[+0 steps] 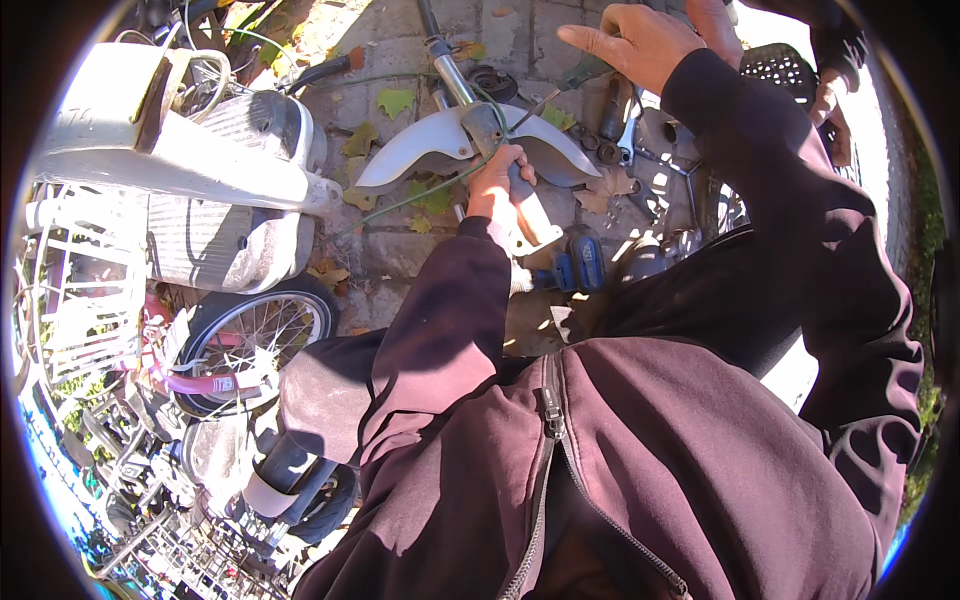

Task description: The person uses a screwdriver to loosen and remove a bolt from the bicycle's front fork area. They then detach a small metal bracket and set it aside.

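A bicycle-type front fork (529,205) lies over the paving, its steering tube (450,72) pointing away from me. A silver-grey mudguard (425,146) spreads to both sides beneath its crown. My left hand (497,180) is closed round the fork just below the crown. A thin green cord (408,201) runs past these fingers. At upper right, my right hand (650,42) is over the butt of a screwdriver with a dark green handle (584,71), seemingly gripping it, one digit stretched left. The screwdriver's shaft slants down to the crown; its tip's exact contact cannot be made out.
Right of the fork lie a wrench (628,138), a three-armed socket wrench (690,178) and a blue tool part (586,262). Another person's hand (830,108) is near a black perforated crate (780,72). At left stand a white scooter body (180,165), spoked wheel (262,340) and white basket (95,285).
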`<state>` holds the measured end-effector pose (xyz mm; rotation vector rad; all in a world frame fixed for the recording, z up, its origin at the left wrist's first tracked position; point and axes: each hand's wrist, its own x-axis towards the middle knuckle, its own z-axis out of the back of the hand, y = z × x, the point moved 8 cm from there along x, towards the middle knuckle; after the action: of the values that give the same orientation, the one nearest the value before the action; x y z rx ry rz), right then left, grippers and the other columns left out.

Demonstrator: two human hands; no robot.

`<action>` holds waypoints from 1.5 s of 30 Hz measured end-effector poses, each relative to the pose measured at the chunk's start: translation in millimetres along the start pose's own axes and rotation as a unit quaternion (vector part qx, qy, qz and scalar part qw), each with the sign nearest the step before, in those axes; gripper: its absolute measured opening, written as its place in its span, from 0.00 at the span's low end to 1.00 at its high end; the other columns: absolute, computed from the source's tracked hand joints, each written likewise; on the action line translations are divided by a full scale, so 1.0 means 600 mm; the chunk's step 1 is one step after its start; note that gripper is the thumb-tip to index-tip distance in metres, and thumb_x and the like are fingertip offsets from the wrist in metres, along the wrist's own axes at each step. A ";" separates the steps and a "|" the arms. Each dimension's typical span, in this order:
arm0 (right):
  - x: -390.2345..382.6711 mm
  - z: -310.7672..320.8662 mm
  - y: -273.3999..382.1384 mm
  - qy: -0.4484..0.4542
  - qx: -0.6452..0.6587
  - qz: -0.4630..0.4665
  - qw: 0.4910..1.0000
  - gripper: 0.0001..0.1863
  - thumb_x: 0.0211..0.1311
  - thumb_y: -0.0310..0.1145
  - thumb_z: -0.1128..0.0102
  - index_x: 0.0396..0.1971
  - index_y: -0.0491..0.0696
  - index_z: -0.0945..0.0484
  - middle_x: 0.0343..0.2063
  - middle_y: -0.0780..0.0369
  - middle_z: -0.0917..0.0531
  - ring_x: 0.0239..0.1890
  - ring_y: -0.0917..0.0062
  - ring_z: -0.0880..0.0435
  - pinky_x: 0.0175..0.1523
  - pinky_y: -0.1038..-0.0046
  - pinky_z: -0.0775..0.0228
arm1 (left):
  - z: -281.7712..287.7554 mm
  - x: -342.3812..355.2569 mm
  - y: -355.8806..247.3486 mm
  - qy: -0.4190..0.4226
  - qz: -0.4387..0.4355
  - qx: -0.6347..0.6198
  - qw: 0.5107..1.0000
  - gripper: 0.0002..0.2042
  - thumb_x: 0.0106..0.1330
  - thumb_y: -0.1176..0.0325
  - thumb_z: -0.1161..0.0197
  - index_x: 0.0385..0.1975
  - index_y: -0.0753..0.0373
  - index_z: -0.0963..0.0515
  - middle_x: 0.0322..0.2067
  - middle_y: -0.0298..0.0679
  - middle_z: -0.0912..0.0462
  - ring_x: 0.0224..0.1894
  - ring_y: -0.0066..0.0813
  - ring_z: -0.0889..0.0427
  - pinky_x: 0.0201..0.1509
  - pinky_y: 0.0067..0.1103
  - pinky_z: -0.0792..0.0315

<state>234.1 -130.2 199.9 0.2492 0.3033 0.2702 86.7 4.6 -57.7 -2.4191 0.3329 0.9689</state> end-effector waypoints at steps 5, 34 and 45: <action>0.009 -0.005 0.042 -0.032 -0.059 0.168 0.983 0.16 0.61 0.46 0.37 0.33 0.47 0.23 0.27 0.55 0.17 0.35 0.56 0.16 0.40 0.58 0.27 | -0.001 -0.002 -0.001 0.004 -0.006 -0.008 1.000 0.07 0.58 0.77 0.35 0.28 0.67 0.28 0.24 0.40 0.26 0.21 0.29 0.26 0.24 0.23 0.29; -0.034 0.029 0.074 -0.120 0.047 0.144 0.981 0.14 0.61 0.37 0.35 0.35 0.44 0.27 0.28 0.56 0.20 0.35 0.62 0.18 0.42 0.65 0.27 | 0.001 -0.002 -0.003 0.012 -0.013 0.039 0.999 0.06 0.59 0.74 0.35 0.32 0.66 0.25 0.25 0.37 0.25 0.23 0.27 0.25 0.27 0.24 0.27; -0.001 0.003 0.027 -0.050 -0.001 0.072 0.996 0.12 0.64 0.37 0.39 0.35 0.43 0.25 0.27 0.60 0.19 0.31 0.72 0.18 0.38 0.69 0.27 | -0.001 -0.001 -0.006 0.004 -0.019 0.042 0.999 0.06 0.59 0.73 0.36 0.26 0.67 0.25 0.23 0.39 0.24 0.21 0.30 0.23 0.26 0.27 0.27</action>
<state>230.8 -115.7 205.9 0.2818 0.1853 0.3993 88.0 7.5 -55.4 -2.3456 0.3243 0.9101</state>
